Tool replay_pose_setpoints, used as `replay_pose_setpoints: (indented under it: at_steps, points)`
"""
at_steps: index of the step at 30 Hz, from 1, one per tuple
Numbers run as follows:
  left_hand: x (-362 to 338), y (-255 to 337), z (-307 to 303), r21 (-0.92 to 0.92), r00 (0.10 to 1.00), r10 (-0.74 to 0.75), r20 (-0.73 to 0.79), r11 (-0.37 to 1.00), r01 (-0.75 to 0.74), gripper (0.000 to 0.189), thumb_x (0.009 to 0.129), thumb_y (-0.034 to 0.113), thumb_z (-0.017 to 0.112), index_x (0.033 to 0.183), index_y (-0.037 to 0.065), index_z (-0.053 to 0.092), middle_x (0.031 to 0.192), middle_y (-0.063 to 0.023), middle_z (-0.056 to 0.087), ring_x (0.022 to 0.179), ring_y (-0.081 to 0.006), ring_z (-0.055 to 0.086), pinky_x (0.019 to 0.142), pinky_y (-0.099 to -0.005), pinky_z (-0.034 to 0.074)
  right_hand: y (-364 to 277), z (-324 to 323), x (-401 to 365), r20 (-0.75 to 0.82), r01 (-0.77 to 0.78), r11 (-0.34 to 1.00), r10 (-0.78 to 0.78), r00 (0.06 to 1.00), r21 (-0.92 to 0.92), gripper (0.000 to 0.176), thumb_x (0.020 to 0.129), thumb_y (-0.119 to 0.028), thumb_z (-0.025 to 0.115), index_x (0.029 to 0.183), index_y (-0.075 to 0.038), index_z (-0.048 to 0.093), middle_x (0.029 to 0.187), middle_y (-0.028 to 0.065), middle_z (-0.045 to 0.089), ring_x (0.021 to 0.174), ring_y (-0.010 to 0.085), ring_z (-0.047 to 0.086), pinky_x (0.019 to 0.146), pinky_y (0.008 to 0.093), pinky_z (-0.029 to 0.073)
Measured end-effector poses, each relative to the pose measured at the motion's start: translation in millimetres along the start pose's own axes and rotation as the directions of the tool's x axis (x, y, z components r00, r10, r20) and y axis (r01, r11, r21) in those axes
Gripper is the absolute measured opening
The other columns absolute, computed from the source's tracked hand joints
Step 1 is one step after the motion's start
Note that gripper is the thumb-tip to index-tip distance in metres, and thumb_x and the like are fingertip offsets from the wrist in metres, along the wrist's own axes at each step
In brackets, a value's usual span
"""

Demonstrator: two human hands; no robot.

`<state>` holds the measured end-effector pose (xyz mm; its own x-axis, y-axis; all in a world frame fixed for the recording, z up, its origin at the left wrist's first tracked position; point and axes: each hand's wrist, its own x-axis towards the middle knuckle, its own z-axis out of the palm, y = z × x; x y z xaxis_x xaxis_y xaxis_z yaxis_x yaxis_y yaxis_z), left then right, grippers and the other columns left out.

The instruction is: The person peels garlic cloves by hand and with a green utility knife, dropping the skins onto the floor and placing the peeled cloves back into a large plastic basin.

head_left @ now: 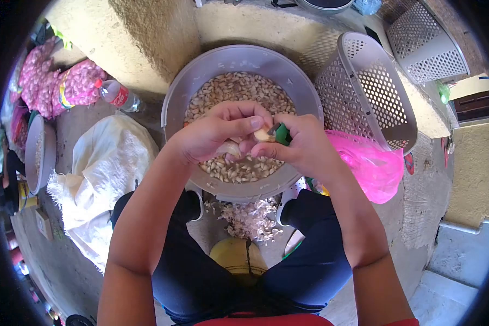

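My left hand (220,130) is closed with a pale garlic clove (263,135) pinched at its fingertips. More cloves (231,149) show under its palm, apparently tucked in the curled fingers. My right hand (309,144) grips a small green-handled knife (282,133), its short dark blade against the clove. Both hands meet above a wide grey basin (242,54), where many garlic cloves (244,84) lie in cloudy water. Part of the basin is hidden behind my hands.
Garlic skins (252,220) lie on the floor between my feet. A white sack (106,168) and cola bottle (122,96) are at left, near pink net bags of garlic (81,81). A perforated grey basket (364,87) and pink plastic bag (367,168) stand at right.
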<state>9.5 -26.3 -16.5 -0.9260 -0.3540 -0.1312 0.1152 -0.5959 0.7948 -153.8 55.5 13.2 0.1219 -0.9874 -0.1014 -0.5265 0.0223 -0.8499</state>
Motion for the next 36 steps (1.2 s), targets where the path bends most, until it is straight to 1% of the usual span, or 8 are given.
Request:
replay_pose_setpoints:
  at_steps: [8,11,17,20,23,26,32,36]
  points:
    - [0.2,1.3,-2.9,0.085,1.000,0.006,-0.020,0.996,-0.004,0.024,0.083,0.024,0.056,0.090,0.001,0.052,0.068,-0.0021,0.054,0.049,-0.0043,0.050,0.040,-0.0151,0.037,0.6,4.7,-1.8,-0.087,0.036,0.988,-0.049,0.995,-0.153,0.047,0.066,-0.044,0.068,0.082,-0.001,0.057,0.063,0.0153,0.057,0.058,0.0304,0.057,0.054,0.0350,0.043]
    - [1.9,-5.5,-5.1,0.018,0.999,-0.023,-0.049,1.000,0.024,0.025,0.082,0.024,0.056,0.091,0.001,0.052,0.067,-0.0014,0.054,0.047,-0.0044,0.048,0.040,-0.0155,0.038,2.3,4.4,-1.4,-0.081,0.057,0.983,-0.072,0.994,-0.175,0.049,0.066,-0.046,0.067,0.081,-0.001,0.056,0.064,0.0166,0.057,0.062,0.0330,0.057,0.055,0.0367,0.044]
    - [-0.8,-3.3,-6.2,-0.036,0.999,-0.039,-0.039,0.999,0.037,0.024,0.083,0.025,0.055,0.091,0.002,0.052,0.064,-0.0013,0.052,0.045,-0.0045,0.046,0.039,-0.0163,0.038,2.0,8.3,0.5,-0.105,0.064,0.981,-0.084,0.991,-0.183,0.049,0.067,-0.046,0.066,0.078,0.000,0.055,0.063,0.0175,0.056,0.061,0.0337,0.057,0.054,0.0370,0.043]
    - [-1.1,-2.7,-7.2,-0.019,0.998,-0.039,-0.054,0.999,0.038,0.024,0.083,0.025,0.055,0.091,0.002,0.052,0.064,-0.0015,0.052,0.046,-0.0045,0.047,0.040,-0.0159,0.038,7.2,12.2,1.4,-0.155,0.109,0.978,-0.137,0.978,-0.177,0.043,0.069,-0.040,0.067,0.073,0.001,0.054,0.052,0.0071,0.050,0.048,0.0123,0.046,0.047,0.0270,0.037]
    - [-0.7,-4.3,-7.3,-0.043,1.000,-0.017,-0.022,0.999,0.016,0.024,0.083,0.025,0.054,0.091,0.002,0.052,0.064,-0.0014,0.052,0.047,-0.0046,0.048,0.040,-0.0155,0.038,8.3,13.2,0.7,-0.166,0.115,0.977,-0.146,0.975,-0.180,0.043,0.070,-0.040,0.066,0.073,0.001,0.054,0.051,0.0064,0.049,0.047,0.0116,0.044,0.047,0.0266,0.037]
    - [-0.2,-5.6,-4.6,-0.012,0.997,-0.017,-0.072,1.000,0.016,0.023,0.084,0.025,0.054,0.091,0.003,0.052,0.063,-0.0016,0.052,0.048,-0.0049,0.048,0.040,-0.0152,0.038,5.5,13.0,-0.4,-0.157,0.087,0.977,-0.119,0.981,-0.195,0.046,0.070,-0.045,0.063,0.076,0.000,0.055,0.057,0.0164,0.053,0.054,0.0332,0.056,0.049,0.0370,0.042]
    - [0.4,-5.3,-3.2,-0.098,0.998,-0.031,-0.063,0.995,0.024,0.022,0.085,0.024,0.051,0.091,0.002,0.051,0.068,-0.0024,0.052,0.048,-0.0050,0.048,0.038,-0.0156,0.038,7.7,13.6,0.4,-0.254,0.150,0.952,-0.220,0.942,-0.268,0.042,0.069,-0.045,0.063,0.073,-0.003,0.056,0.056,0.0129,0.053,0.053,0.0300,0.056,0.047,0.0352,0.042]
    - [5.6,-12.4,0.7,-0.213,0.992,0.003,-0.123,0.977,-0.029,0.020,0.087,0.021,0.048,0.091,0.002,0.051,0.069,-0.0025,0.052,0.047,-0.0048,0.047,0.037,-0.0155,0.038,11.4,14.7,0.4,-0.310,0.195,0.864,-0.365,0.878,-0.464,0.040,0.070,-0.045,0.061,0.067,-0.007,0.054,0.053,0.0097,0.051,0.050,0.0274,0.054,0.045,0.0350,0.041]
